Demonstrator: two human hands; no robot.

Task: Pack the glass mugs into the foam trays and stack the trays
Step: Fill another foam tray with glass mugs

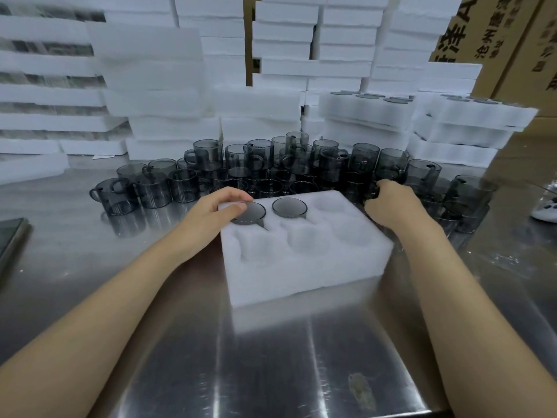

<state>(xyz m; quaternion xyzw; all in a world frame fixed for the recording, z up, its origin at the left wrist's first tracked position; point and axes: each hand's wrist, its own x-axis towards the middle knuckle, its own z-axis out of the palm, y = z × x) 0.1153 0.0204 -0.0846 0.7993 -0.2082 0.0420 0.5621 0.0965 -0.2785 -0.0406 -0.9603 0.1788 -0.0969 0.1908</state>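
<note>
A white foam tray (304,267) with six round pockets lies on the steel table in front of me. Two dark glass mugs sit bottom-up in its far row: one in the far left pocket (251,213), one in the far middle pocket (289,207). The other pockets hold nothing. My left hand (215,217) rests on the tray's far left corner, thumb touching the left mug. My right hand (391,203) is just past the tray's far right corner, fingers curled around a loose grey mug (372,193). Several more grey mugs (259,164) crowd the table behind the tray.
Tall piles of white foam trays (168,86) fill the back. Packed trays (364,111) are stacked at the back right. Cardboard boxes (512,40) stand at the far right. A dark flat object (12,236) lies at the left edge, a white device (547,211) at the right edge.
</note>
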